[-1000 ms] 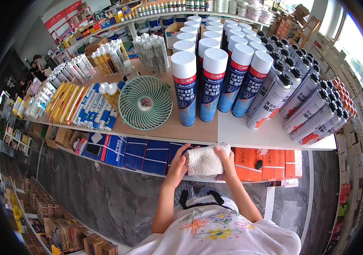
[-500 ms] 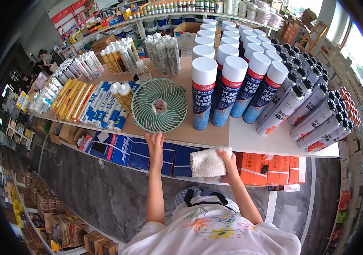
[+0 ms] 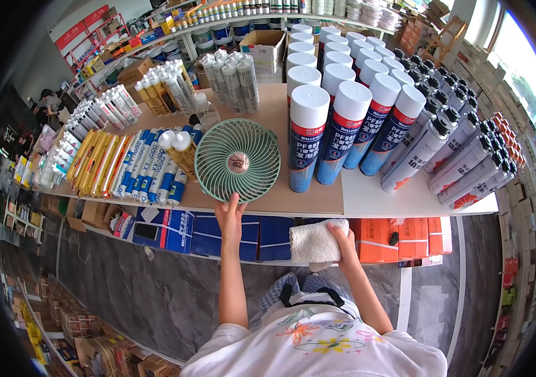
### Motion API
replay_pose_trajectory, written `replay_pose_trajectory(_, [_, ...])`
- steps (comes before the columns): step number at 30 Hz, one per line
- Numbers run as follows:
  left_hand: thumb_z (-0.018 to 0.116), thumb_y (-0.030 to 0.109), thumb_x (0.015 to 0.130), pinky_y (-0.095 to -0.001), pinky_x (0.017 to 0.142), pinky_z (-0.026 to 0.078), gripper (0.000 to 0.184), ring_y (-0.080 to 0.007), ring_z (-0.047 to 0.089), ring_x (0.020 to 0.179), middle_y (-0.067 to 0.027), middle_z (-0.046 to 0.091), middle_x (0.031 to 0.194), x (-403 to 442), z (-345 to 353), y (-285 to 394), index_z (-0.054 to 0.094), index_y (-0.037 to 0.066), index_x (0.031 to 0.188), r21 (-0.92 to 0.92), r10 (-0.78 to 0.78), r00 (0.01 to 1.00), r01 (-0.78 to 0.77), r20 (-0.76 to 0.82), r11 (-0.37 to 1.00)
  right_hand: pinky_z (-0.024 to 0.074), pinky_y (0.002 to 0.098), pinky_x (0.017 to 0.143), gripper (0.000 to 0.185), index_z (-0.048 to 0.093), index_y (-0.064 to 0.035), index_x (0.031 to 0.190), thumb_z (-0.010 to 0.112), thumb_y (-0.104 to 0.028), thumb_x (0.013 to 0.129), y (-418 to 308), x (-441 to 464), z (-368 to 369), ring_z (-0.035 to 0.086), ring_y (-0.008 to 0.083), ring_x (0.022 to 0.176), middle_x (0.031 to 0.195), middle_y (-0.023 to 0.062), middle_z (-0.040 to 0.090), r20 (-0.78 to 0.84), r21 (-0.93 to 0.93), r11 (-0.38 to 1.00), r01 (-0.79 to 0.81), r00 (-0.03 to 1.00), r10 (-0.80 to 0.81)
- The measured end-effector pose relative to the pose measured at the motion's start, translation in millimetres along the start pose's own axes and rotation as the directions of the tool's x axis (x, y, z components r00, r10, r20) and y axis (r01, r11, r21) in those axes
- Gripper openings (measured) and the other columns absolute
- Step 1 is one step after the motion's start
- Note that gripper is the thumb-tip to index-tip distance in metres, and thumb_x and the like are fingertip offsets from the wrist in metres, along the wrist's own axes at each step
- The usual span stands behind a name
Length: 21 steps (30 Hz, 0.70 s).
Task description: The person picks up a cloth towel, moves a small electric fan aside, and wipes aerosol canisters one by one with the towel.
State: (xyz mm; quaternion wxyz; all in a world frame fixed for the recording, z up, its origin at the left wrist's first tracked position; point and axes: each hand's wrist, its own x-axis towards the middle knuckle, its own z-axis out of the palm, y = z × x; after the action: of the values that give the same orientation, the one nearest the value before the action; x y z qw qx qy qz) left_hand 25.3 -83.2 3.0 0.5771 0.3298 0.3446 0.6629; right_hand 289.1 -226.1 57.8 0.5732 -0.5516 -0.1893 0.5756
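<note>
A round pale-green fan (image 3: 261, 161) with a swirled grille and a small round centre badge is at the front of the counter. My left hand (image 3: 229, 217) grips its lower rim, the thumb in front; the other fingers are partly hidden. In my right hand (image 3: 344, 242) is a folded white towel (image 3: 314, 242), held just off the counter's front edge. Right of the fan stand several tall blue foam spray cans (image 3: 308, 138) with white caps. To its left lie blue-and-white sealant tubes (image 3: 148, 166), beside two white-capped tubes (image 3: 180, 143).
Grey spray cans (image 3: 415, 154) with black tops crowd the counter's (image 3: 261, 204) right side. Upright sealant cartridges (image 3: 236, 78) and a clear jar (image 3: 205, 112) stand behind the fan. Blue boxes (image 3: 217, 235) and orange boxes (image 3: 378, 242) fill the shelf below.
My left hand has moved up from just below the fan onto its lower rim, closing on it. The towel stays in my right hand. The head view has shifted slightly.
</note>
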Motion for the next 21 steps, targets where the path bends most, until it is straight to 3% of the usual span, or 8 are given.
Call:
replay_pose_trajectory(3, [0.068, 0.012, 0.092, -0.0410, 0.095, 0.055, 0.055, -0.0195, 0.061, 0.112, -0.0073, 0.056, 0.128, -10, 2, 4, 0.040, 0.006, 0.140, 0.001, 0.009, 1.000, -0.009, -0.017, 1.000, 0.0542, 0.0330, 0.076, 0.049, 0.059, 0.0022, 0.111, 0.075, -0.034, 0.083, 4, -5, -1, 0.067, 0.0195, 0.085, 0.097, 0.0117, 0.066, -0.047, -0.002, 1.000, 0.022, 0.999, -0.022])
replay_pose_trajectory(9, [0.067, 0.004, 0.091, -0.0349, 0.086, 0.058, 0.059, -0.0177, 0.062, 0.109, -0.0074, 0.057, 0.128, -50, -6, 9, 0.039, 0.007, 0.142, 0.025, -0.017, 1.000, 0.017, -0.025, 1.000, 0.0526, 0.0347, 0.079, 0.048, 0.055, -0.0022, 0.115, 0.074, -0.034, 0.084, 11, -16, -23, 0.064, 0.0185, 0.091, 0.101, 0.0103, 0.062, -0.073, -0.036, 0.998, -0.051, 0.996, 0.049])
replay_pose_trajectory(13, [0.068, 0.002, 0.089, -0.0309, 0.079, 0.059, 0.059, -0.0157, 0.064, 0.105, -0.0063, 0.058, 0.126, -86, 4, 15, 0.040, 0.008, 0.141, 0.003, -0.040, 0.999, 0.040, -0.023, 0.999, 0.0519, 0.0352, 0.081, 0.053, 0.053, -0.0033, 0.119, 0.074, -0.035, 0.083, 3, -26, -37, 0.063, 0.0194, 0.095, 0.105, 0.0096, 0.061, -0.107, 0.003, 1.000, -0.021, 0.994, 0.021])
replay_pose_trajectory(15, [0.070, 0.002, 0.088, -0.0298, 0.078, 0.058, 0.061, -0.0157, 0.064, 0.102, -0.0061, 0.059, 0.125, -104, 6, 13, 0.040, 0.008, 0.141, 0.013, -0.049, 0.999, 0.049, -0.010, 0.999, 0.0525, 0.0334, 0.079, 0.046, 0.059, -0.0010, 0.110, 0.075, -0.035, 0.082, -3, -31, -45, 0.065, 0.0185, 0.088, 0.097, 0.0100, 0.065, -0.193, 0.033, 0.999, 0.038, 0.981, -0.031])
replay_pose_trajectory(17, [0.071, 0.000, 0.086, -0.0299, 0.078, 0.057, 0.060, -0.0157, 0.064, 0.103, -0.0055, 0.060, 0.122, -123, 18, 8, 0.042, 0.008, 0.139, -0.023, -0.045, 0.999, 0.044, -0.012, 0.999, 0.0519, 0.0333, 0.080, 0.047, 0.059, -0.0009, 0.111, 0.075, -0.035, 0.083, -2, -27, -68, 0.064, 0.0185, 0.089, 0.098, 0.0099, 0.064, -0.126, 0.036, 0.998, 0.051, 0.991, -0.047])
replay_pose_trajectory(21, [0.072, 0.001, 0.085, -0.0289, 0.076, 0.056, 0.060, -0.0132, 0.063, 0.100, -0.0044, 0.060, 0.121, -157, 47, -4, 0.043, 0.007, 0.137, -0.027, -0.038, 0.999, 0.038, 0.004, 0.999, 0.0506, 0.0320, 0.080, 0.045, 0.061, 0.0006, 0.109, 0.073, -0.035, 0.084, -22, -34, -99, 0.063, 0.0170, 0.088, 0.097, 0.0085, 0.064, -0.190, 0.038, 0.989, 0.144, 0.973, -0.134])
